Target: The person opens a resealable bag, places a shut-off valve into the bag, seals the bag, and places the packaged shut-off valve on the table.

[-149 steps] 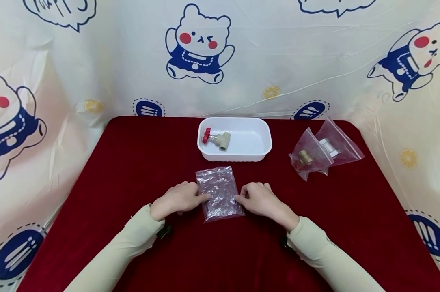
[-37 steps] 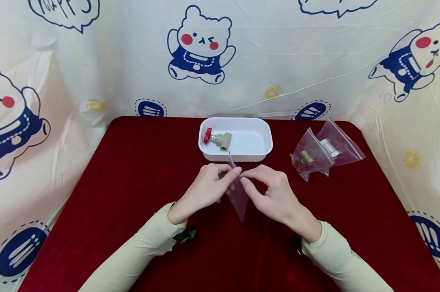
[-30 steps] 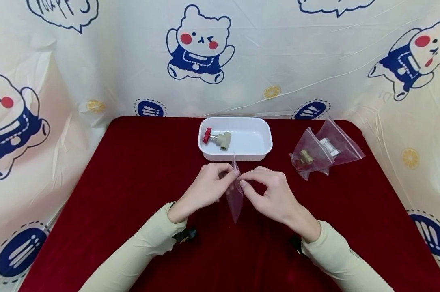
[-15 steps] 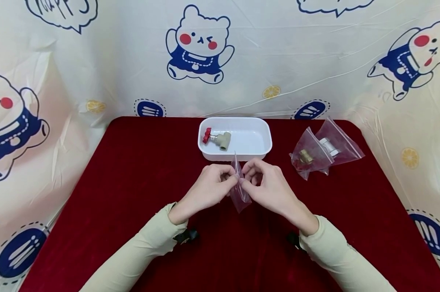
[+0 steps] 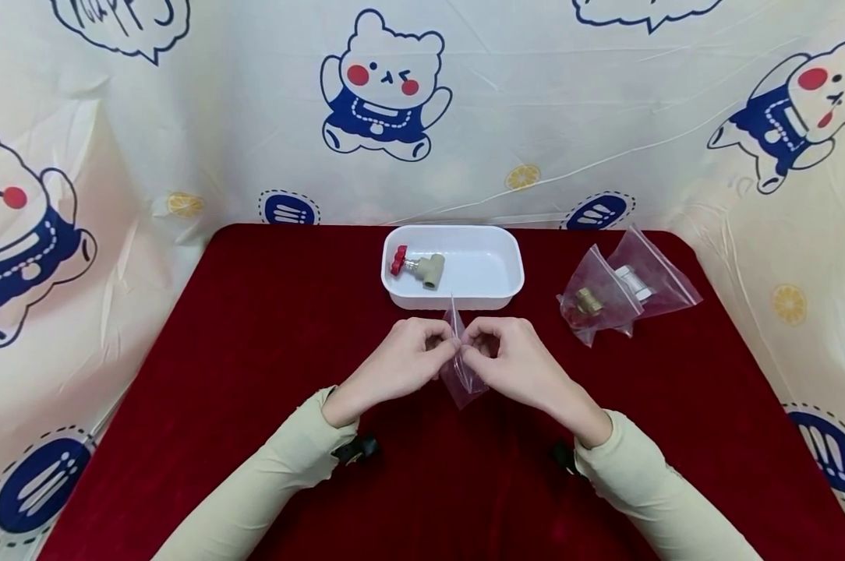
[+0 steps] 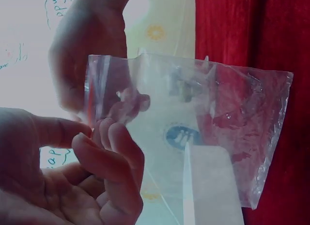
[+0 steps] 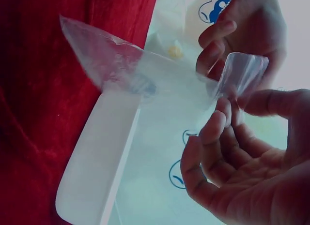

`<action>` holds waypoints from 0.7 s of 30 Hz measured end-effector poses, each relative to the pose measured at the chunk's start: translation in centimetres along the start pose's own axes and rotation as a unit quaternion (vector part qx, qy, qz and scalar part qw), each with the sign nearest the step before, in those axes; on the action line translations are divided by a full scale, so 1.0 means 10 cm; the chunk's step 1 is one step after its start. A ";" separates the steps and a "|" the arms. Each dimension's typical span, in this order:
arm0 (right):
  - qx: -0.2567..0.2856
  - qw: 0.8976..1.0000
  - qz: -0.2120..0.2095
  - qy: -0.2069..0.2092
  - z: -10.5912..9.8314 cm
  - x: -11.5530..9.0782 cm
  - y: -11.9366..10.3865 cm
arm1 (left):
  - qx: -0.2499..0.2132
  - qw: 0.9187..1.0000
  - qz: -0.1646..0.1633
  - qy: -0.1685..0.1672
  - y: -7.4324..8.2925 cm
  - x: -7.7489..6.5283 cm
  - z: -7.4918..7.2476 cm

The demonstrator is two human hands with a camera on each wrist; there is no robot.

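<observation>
A clear zip-lock bag (image 5: 464, 386) hangs upright between both hands, its zip edge uppermost. My left hand (image 5: 401, 362) pinches that top edge between thumb and forefinger. From the other side, my right hand (image 5: 517, 362) pinches the same edge, fingertips close to the left ones. In the left wrist view the bag (image 6: 164, 104) spreads out flat and see-through, with nothing visible inside. The right wrist view shows its top strip (image 7: 244, 72) between the two hands and the body of the bag sloping down over the red cloth.
Behind the hands stands a white tray (image 5: 489, 300) holding a valve with a red handle (image 5: 418, 267). At the right lie two zip bags, one with a brass fitting (image 5: 586, 301), the other with a white fitting (image 5: 633, 283). Red cloth (image 5: 289, 312) covers the table.
The bag lay flat on the cloth at first; both hands have lifted it upright by its top. Lately the right hand has shifted its fingers along the zip edge, close to the left.
</observation>
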State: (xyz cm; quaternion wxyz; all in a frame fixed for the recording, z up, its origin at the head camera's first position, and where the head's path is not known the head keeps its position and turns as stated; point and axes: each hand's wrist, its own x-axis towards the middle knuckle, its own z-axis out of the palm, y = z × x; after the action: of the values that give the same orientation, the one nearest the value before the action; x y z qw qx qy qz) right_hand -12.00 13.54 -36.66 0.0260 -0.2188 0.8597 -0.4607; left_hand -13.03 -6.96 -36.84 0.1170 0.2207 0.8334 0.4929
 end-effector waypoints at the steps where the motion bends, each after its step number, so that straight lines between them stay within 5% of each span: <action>1: -0.003 1.000 0.001 -0.007 0.00 0.00 0.01 | 0.004 1.000 0.001 -0.005 0.00 0.00 0.00; 8: -0.013 0.998 -0.001 -0.054 -0.01 0.03 0.03 | 0.010 1.000 0.006 -0.012 -0.01 -0.01 0.01; 21: 0.060 0.997 0.007 -0.050 -0.02 0.04 0.04 | 0.004 1.000 0.002 -0.022 0.02 -0.01 -0.05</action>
State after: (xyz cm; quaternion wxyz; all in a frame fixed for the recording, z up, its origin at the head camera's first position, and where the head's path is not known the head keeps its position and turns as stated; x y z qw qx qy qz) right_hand -12.53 13.72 -36.79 0.0851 -0.2331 0.8298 -0.4999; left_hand -13.08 -7.28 -36.45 0.1338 0.2336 0.8323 0.4845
